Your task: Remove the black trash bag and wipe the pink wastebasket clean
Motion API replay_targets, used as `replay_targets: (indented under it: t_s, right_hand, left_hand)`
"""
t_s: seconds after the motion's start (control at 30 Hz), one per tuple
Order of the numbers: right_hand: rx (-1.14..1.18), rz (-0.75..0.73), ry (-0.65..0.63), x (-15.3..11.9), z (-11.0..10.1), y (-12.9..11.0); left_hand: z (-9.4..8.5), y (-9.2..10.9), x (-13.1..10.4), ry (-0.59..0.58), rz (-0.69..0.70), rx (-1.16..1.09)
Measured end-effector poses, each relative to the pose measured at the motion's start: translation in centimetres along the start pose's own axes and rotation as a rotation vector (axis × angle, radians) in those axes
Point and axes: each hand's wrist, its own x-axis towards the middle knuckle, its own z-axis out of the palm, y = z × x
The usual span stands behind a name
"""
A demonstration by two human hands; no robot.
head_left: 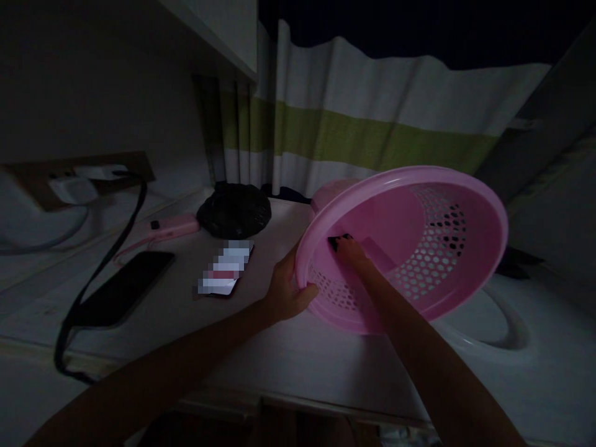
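A pink plastic basket (405,192) with a perforated wall lies tilted on the white desk, its mouth turned towards me. My left hand (289,288) grips the left side of its rim, thumb over the lip. My right hand (351,251) reaches inside the basket, fingers closed on a small black piece (333,243) against the inner wall. Whether that piece is cloth or something stiffer is too dark to make out. Part of the basket's base shows behind the rim at the upper left.
Left of the basket lie a lit phone (228,270), a dark phone or tablet (125,288), a pink device (172,227) and a bundled black plastic bag (235,211). A black cable (123,239) runs from the wall socket. A white ring (516,335) lies at right; a curtain (372,130) hangs behind.
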Motion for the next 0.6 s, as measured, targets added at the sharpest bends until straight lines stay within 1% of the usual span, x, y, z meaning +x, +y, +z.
replay_targets:
  t_s: [0.1, 0.2, 0.4, 0.5, 0.6]
  right_hand:
    - [0.028, -0.022, 0.036, -0.3, 0.2, 0.0]
    - [0.050, -0.075, 0.025, -0.9, 0.0, 0.1]
    - [0.113, -0.157, 0.022, -3.1, -0.1, -0.1]
    - [0.114, -0.184, 0.044, -4.2, -0.2, 0.3]
    - [0.102, -0.178, 0.020, -4.7, -0.6, 1.4]
  left_hand:
    - [-0.1, -0.1, 0.1, -0.005, 0.004, 0.015]
    - [-0.2, -0.4, 0.1, -0.008, -0.012, 0.033]
    - [-0.3, -0.8, -0.3, -0.001, -0.005, 0.029]
    - [-0.1, -1.0, -0.2, 0.004, -0.043, 0.032]
    - [0.1, -1.6, -0.2, -0.043, -0.106, 0.019]
